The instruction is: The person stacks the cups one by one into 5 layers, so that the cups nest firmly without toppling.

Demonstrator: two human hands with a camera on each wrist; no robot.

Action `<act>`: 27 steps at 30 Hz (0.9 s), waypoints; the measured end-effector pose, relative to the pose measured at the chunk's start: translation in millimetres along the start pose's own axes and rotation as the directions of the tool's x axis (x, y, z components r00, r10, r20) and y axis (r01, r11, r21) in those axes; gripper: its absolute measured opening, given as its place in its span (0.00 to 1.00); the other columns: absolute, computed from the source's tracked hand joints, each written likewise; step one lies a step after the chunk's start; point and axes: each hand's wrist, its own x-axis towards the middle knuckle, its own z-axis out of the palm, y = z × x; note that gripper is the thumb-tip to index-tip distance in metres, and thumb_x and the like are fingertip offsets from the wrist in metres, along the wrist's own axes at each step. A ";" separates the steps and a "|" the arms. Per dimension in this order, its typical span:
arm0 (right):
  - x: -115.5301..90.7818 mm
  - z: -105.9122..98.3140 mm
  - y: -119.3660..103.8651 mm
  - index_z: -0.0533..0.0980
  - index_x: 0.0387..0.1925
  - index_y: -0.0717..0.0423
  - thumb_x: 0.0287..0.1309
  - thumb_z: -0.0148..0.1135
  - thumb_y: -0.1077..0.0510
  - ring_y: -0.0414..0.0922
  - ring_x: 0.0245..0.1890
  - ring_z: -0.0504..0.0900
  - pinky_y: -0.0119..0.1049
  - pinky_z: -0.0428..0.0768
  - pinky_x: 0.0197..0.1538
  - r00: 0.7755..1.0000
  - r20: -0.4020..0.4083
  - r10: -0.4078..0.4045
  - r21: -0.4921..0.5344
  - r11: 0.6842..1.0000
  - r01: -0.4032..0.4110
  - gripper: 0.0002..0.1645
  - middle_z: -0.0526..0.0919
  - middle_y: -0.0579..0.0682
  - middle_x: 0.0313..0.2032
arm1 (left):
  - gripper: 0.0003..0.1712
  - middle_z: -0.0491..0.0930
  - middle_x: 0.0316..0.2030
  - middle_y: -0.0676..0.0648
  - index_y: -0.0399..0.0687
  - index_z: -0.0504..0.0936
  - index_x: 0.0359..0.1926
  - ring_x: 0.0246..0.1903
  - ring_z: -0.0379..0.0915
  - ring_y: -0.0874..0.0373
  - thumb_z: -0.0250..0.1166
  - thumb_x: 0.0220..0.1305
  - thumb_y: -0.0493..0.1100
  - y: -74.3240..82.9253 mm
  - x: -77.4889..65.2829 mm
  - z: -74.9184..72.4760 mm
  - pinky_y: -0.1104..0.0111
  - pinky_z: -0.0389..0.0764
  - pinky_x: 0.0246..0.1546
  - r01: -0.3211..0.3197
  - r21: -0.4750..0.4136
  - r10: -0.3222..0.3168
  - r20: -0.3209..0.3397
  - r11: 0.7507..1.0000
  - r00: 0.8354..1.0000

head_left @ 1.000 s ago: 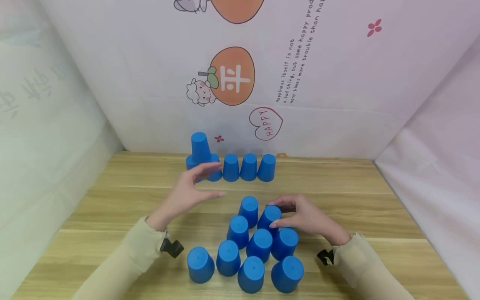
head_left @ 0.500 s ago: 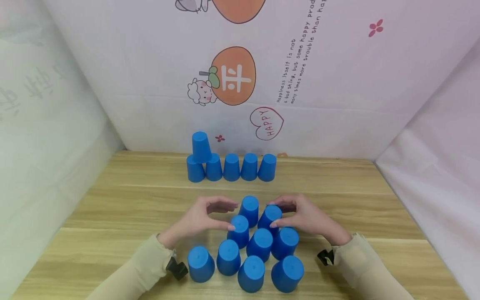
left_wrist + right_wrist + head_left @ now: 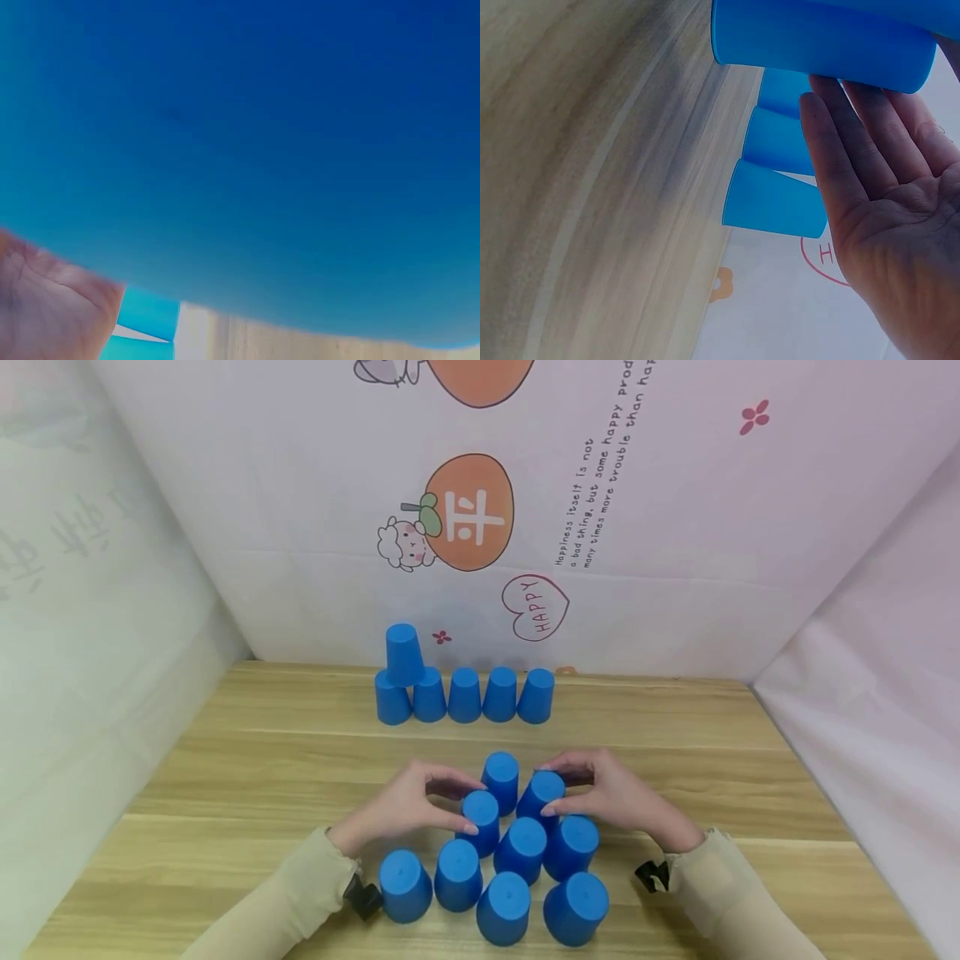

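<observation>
Several plain blue cups stand upside down on the wooden table. My left hand [image 3: 408, 806] curls around one blue cup [image 3: 480, 814], its thumb on the near side and fingers behind. My right hand [image 3: 611, 793] holds another blue cup [image 3: 542, 793] in the same way, thumb in front. In the right wrist view, the fingers [image 3: 855, 135] reach behind a blue cup [image 3: 817, 41]. A blue cup surface [image 3: 247, 150] fills most of the left wrist view and hides the left fingertips; only part of the palm [image 3: 52, 307] shows.
Close around the hands stand other blue cups, including a far one [image 3: 500, 781] and front ones [image 3: 405, 887] [image 3: 576, 910]. At the back, a row of cups [image 3: 465, 695] carries one cup [image 3: 405, 654] on its left pair. A printed cloth [image 3: 637, 618] hangs behind the wooden table [image 3: 675, 718].
My left hand has come down and right, from near the back row to around a cup in the front group. My right hand has stayed at its cup.
</observation>
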 end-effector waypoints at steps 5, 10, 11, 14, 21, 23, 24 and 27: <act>-0.3 -0.2 0.2 0.82 0.55 0.50 0.58 0.77 0.51 0.47 0.51 0.85 0.51 0.82 0.56 1.000 0.000 -0.001 -0.002 1.000 0.001 0.25 0.86 0.43 0.49 | 0.23 0.84 0.52 0.58 0.59 0.85 0.56 0.53 0.80 0.59 0.78 0.59 0.49 -0.3 0.8 0.4 0.59 0.79 0.57 -0.006 -0.004 0.007 0.018 1.000 1.000; -0.1 -0.2 -0.6 0.82 0.55 0.50 0.57 0.77 0.50 0.44 0.50 0.85 0.52 0.82 0.56 1.000 -0.003 0.004 -0.016 1.000 -0.004 0.25 0.86 0.43 0.49 | 0.24 0.84 0.52 0.56 0.56 0.84 0.56 0.52 0.82 0.57 0.78 0.59 0.47 1.7 0.5 0.9 0.63 0.81 0.54 0.007 -0.037 -0.005 0.038 0.999 0.999; -0.1 -0.2 -0.7 0.82 0.55 0.50 0.57 0.77 0.50 0.44 0.50 0.85 0.53 0.81 0.56 1.000 -0.003 0.007 -0.017 1.000 -0.007 0.25 0.86 0.43 0.49 | 0.24 0.84 0.52 0.56 0.56 0.84 0.56 0.52 0.82 0.57 0.78 0.59 0.47 2.0 0.5 0.9 0.64 0.81 0.53 0.011 -0.042 -0.009 0.040 0.999 0.999; 0.4 -0.3 -1.2 0.82 0.56 0.50 0.57 0.77 0.49 0.43 0.49 0.85 0.55 0.81 0.55 1.000 -0.002 0.011 -0.026 1.000 -0.011 0.26 0.86 0.43 0.49 | 0.24 0.84 0.52 0.55 0.55 0.83 0.57 0.52 0.82 0.57 0.78 0.60 0.46 2.6 0.2 0.8 0.64 0.82 0.52 0.017 -0.054 -0.015 0.047 0.998 0.999; 1.8 -2.4 -5.1 0.82 0.56 0.51 0.57 0.77 0.46 0.48 0.51 0.84 0.59 0.80 0.56 0.998 -0.015 0.053 -0.051 0.997 -0.054 0.27 0.86 0.44 0.50 | 0.24 0.84 0.52 0.54 0.54 0.82 0.57 0.51 0.82 0.56 0.77 0.60 0.46 2.6 0.9 0.4 0.64 0.82 0.52 0.012 -0.056 -0.008 0.057 0.998 0.998; 2.4 -4.9 -6.7 0.81 0.57 0.51 0.57 0.77 0.45 0.49 0.52 0.84 0.60 0.79 0.56 0.997 -0.034 0.073 -0.059 0.995 -0.074 0.29 0.86 0.45 0.50 | 0.24 0.84 0.52 0.54 0.53 0.82 0.57 0.51 0.82 0.56 0.77 0.60 0.46 2.7 1.0 0.2 0.64 0.82 0.52 0.010 -0.058 -0.006 0.057 0.998 0.998; 2.9 -6.6 -7.3 0.81 0.57 0.51 0.57 0.77 0.45 0.49 0.52 0.83 0.60 0.79 0.57 0.996 -0.044 0.076 -0.064 0.995 -0.078 0.29 0.86 0.45 0.50 | 0.24 0.84 0.52 0.54 0.53 0.82 0.57 0.51 0.82 0.56 0.77 0.60 0.46 3.0 1.2 0.2 0.64 0.82 0.52 0.009 -0.057 -0.005 0.056 0.998 0.998; 4.6 -14.6 -9.8 0.81 0.57 0.51 0.56 0.77 0.45 0.48 0.53 0.83 0.61 0.79 0.57 0.995 -0.077 0.066 -0.074 0.995 -0.072 0.30 0.86 0.44 0.50 | 0.24 0.84 0.52 0.54 0.52 0.82 0.57 0.51 0.82 0.57 0.77 0.60 0.45 3.8 1.7 0.0 0.64 0.82 0.52 0.003 -0.050 0.000 0.054 0.999 0.999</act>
